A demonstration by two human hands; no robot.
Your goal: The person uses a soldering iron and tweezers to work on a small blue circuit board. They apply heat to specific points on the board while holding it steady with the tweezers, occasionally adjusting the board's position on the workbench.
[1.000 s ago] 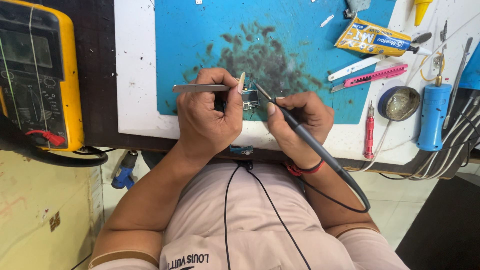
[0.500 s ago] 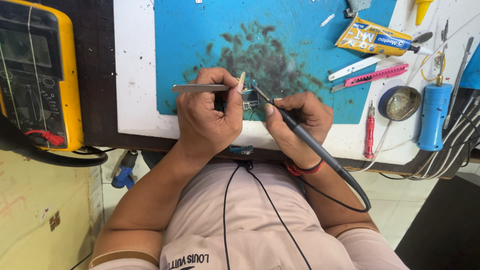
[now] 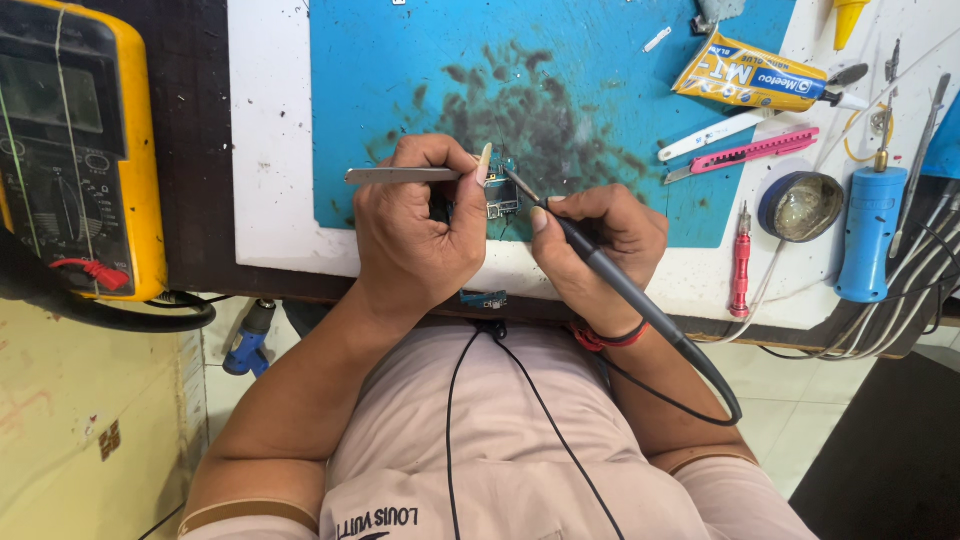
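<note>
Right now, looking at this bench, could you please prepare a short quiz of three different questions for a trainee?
1. True or false: the left hand holds metal tweezers.
2. Which tool does the right hand hold? A) pink utility knife B) soldering iron C) red screwdriver
3. Fill in: the iron's tip meets a small ____ on the blue mat.

Key:
1. True
2. B, the soldering iron
3. Circuit board

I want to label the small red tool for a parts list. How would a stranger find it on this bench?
Start at the blue work mat and go to the white board edge at its right-hand corner nearest the person. The red screwdriver lies there beside a round tin, slimmer and redder than the pink utility knife.
</note>
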